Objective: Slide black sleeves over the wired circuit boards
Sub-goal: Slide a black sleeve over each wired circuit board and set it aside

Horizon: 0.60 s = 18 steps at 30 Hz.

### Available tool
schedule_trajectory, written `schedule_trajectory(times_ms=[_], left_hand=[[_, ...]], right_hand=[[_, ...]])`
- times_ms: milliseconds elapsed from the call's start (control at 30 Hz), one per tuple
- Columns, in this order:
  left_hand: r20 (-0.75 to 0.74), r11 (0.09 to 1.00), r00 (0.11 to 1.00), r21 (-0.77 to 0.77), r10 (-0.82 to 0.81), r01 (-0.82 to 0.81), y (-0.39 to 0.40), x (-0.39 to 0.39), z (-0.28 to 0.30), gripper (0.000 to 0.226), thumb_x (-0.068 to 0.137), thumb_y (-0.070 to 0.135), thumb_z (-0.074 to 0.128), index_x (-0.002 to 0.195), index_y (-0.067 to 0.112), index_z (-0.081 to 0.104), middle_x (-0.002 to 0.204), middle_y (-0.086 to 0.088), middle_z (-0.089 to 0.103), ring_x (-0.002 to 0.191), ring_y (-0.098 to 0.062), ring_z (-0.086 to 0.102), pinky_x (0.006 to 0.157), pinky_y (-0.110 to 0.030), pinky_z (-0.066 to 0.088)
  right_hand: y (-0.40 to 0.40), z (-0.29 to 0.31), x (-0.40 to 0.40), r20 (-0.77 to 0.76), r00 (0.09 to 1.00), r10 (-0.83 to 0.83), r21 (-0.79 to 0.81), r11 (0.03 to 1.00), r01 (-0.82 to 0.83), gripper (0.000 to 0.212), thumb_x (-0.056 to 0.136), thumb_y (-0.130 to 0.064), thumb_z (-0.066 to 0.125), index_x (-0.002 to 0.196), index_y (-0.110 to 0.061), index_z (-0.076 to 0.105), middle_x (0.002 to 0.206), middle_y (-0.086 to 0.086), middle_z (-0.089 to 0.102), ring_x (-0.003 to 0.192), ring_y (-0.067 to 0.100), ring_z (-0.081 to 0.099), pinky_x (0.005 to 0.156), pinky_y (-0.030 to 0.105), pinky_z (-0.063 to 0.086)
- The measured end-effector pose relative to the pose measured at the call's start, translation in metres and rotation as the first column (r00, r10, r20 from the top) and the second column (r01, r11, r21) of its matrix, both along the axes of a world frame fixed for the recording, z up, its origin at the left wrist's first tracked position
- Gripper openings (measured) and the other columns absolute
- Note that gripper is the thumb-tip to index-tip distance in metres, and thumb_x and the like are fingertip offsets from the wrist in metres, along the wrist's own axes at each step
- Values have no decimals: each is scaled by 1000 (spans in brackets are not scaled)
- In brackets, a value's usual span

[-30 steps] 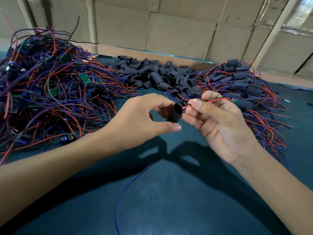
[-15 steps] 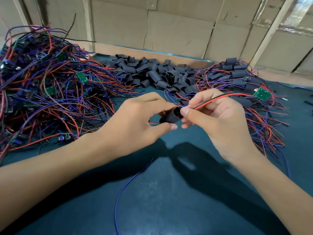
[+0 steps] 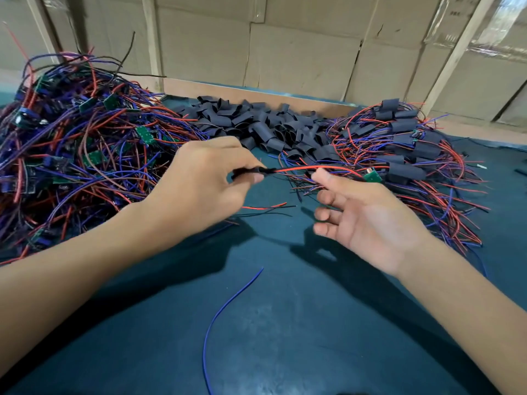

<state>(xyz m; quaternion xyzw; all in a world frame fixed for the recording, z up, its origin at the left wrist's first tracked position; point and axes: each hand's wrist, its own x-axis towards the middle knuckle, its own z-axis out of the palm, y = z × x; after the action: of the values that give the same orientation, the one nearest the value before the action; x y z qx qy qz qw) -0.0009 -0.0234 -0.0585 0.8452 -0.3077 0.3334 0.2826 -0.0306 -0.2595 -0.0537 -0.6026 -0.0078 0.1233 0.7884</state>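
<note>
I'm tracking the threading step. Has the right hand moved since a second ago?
Yes. The right hand has let go of the red wire and drawn back rightward, away from the black sleeve.

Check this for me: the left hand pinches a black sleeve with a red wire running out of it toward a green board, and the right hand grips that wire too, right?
Not quite. In the head view the right hand is open and holds nothing. The left hand does pinch the sleeve, with the red wire running to the board.
</note>
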Motion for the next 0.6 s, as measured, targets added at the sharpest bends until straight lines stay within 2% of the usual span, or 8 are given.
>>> schedule_trajectory(times_ms=[33, 100, 200, 300, 433, 500, 600], left_hand=[[-7, 1000, 1000, -18, 14, -14, 2, 2, 0, 7, 85, 8, 76, 92, 10, 79, 77, 0, 64, 67, -10, 51, 65, -12, 37], [-14, 999, 999, -41, 31, -32, 6, 6, 0, 8, 85, 8, 76, 92, 10, 79, 77, -2, 65, 67, -15, 55, 64, -17, 40], [2, 998, 999, -38, 42, -42, 11, 11, 0, 7, 84, 8, 77, 91, 8, 78, 77, -2, 65, 68, -18, 57, 66, -25, 44], [-12, 998, 999, -35, 52, -52, 14, 13, -2, 7, 83, 8, 78, 90, 9, 78, 77, -1, 64, 68, -17, 56, 66, -28, 44], [-29, 998, 998, 23, 53, -53, 15, 12, -4, 20, 85, 13, 78, 105, 12, 77, 91, 0, 68, 81, -18, 63, 74, -24, 47], [23, 991, 997, 117, 69, -71, 15, 10, -4, 27, 87, 19, 76, 113, 12, 74, 101, -2, 69, 92, -24, 66, 80, -34, 54], [166, 963, 982, 239, 88, -126, 10, 7, -2, 32, 89, 24, 71, 118, 12, 71, 109, -5, 68, 98, -32, 65, 83, -44, 54]], right_hand=[[-3, 1, 1, -48, 999, -24, 65, 998, 27, 42, 72, -28, 81, 110, -16, 67, 72, -3, 52, 57, 14, 49, 54, 29, 52], [-9, 2, 4, -78, 994, -71, 194, 977, 85, 50, 71, -23, 79, 117, -14, 61, 72, -3, 52, 58, 13, 49, 54, 27, 50], [-17, 3, 6, -15, 997, -77, 280, 957, 79, 48, 69, -16, 76, 116, -12, 69, 76, -1, 52, 63, 16, 50, 58, 29, 50], [-22, 0, 10, 25, 994, -111, 315, 944, 97, 37, 76, -20, 71, 109, -7, 77, 80, 3, 57, 67, 19, 57, 64, 32, 53], [-18, -4, 12, 104, 979, -174, 188, 970, 152, 25, 89, -26, 66, 100, -8, 80, 79, 4, 66, 68, 16, 65, 66, 31, 58], [-13, -6, 11, 179, 971, -159, 114, 984, 140, 29, 86, -28, 67, 102, -8, 80, 77, 3, 66, 68, 16, 64, 67, 31, 59], [-6, -9, 7, 256, 960, -116, 74, 992, 100, 35, 81, -21, 70, 110, -2, 77, 76, 2, 62, 70, 15, 61, 67, 32, 57]])
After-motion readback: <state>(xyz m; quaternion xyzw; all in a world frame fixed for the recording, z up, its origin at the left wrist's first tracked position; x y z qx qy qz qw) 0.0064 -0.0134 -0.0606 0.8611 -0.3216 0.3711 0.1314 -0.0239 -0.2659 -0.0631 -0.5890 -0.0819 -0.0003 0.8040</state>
